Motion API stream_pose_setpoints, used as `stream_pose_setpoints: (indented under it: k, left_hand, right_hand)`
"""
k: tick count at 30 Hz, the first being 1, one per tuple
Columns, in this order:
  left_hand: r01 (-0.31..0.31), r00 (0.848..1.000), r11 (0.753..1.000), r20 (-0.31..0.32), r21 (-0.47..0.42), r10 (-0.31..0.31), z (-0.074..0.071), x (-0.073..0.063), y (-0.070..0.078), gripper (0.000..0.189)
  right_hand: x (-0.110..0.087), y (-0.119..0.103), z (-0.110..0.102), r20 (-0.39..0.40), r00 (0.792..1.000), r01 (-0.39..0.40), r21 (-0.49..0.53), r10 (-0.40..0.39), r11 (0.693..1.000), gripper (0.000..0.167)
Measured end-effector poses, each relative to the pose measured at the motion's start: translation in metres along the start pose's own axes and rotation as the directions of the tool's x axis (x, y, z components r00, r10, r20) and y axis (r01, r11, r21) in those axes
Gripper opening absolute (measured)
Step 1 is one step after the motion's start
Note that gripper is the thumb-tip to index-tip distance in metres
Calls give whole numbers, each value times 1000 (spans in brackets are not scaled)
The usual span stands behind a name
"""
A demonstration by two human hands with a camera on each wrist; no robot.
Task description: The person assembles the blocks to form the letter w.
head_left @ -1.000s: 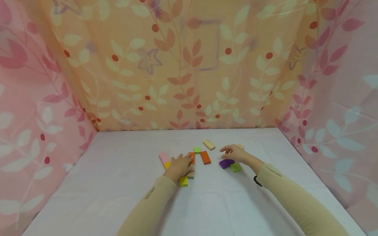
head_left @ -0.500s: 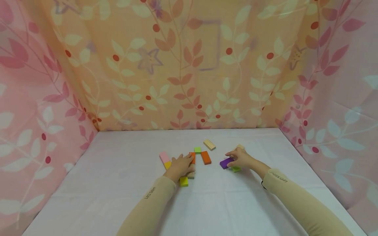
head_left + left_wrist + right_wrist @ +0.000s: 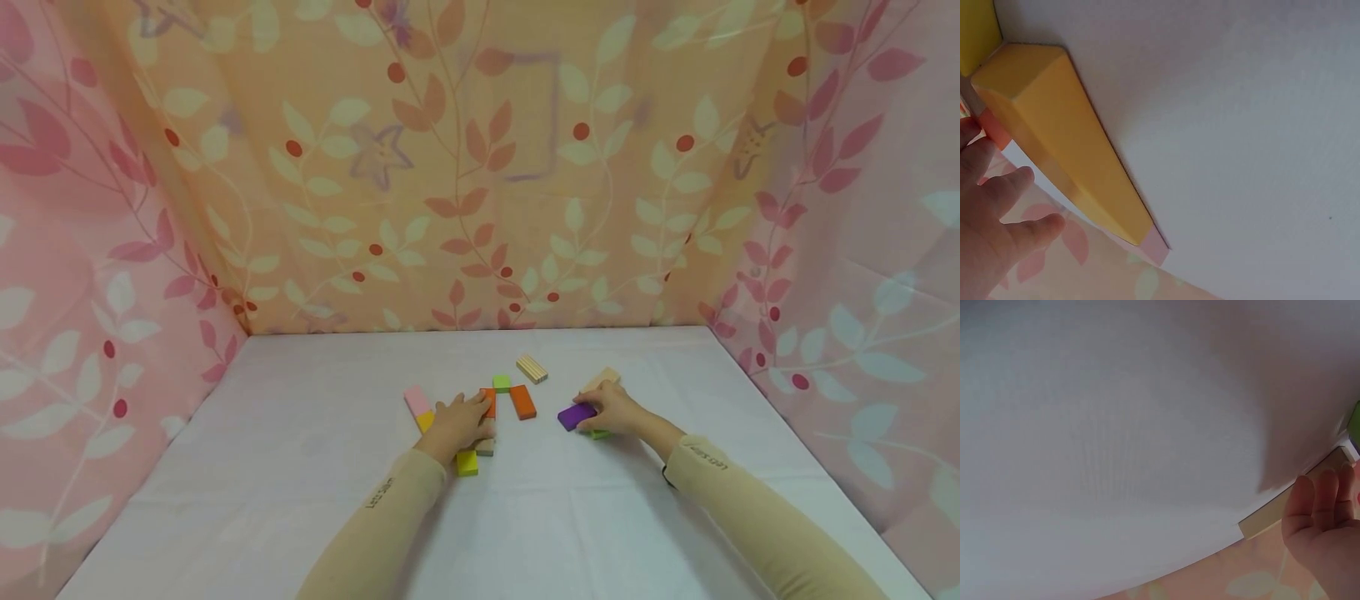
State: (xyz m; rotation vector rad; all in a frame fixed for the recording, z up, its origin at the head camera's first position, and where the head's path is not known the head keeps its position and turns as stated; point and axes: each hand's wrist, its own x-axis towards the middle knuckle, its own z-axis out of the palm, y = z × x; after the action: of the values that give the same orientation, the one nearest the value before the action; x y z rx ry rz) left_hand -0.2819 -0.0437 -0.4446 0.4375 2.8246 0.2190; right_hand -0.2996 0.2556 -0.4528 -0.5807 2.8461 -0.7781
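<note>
Right hand (image 3: 618,408): a second ago poised above the purple block (image 3: 573,417); now lowered, thumb and fingers apparently pinching its right end. Block location: head view, lower half, right of centre. Judged meaning: the work in hand has passed from reaching to grasping.

Left hand (image 3: 456,427): unchanged; fingers spread, fingertips on the orange block (image 3: 491,406) below centre.

Plain wooden block (image 3: 606,377): right of centre, above the right hand; more of it shows than half a second ago.

Hidden or cut off: green block (image 3: 600,434), mostly under the right hand; amber block (image 3: 425,420), partly behind the left hand in the head view, full length seen in the left wrist view. Purple block absent from the right wrist view, so thumb contact cannot be confirmed there.
</note>
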Motion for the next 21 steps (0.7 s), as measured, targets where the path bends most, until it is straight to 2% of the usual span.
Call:
stream_pose_setpoints:
  k: [5,11,18,21]
  left_hand:
    - [1,1000,1000,-3,6,-1,0,0,0,65]
    - [5,1000,1000,3,2,-5,-2,-2,1,64]
    - [4,1000,1000,4,-7,-4,-1,-2,0,64]
    - [2,1000,1000,5,-5,-2,-1,-2,0,64]
  right_hand:
    - [1,-1,2,2,1000,-21,-5,21,1000,46]
    - [4,0,4,-11,1000,1,-52,-1,999,37]
    - [9,-1,4,-72,992,100,-101,-107,990,32]
    - [11,-4,5,-100,987,116,-90,-124,989,31]
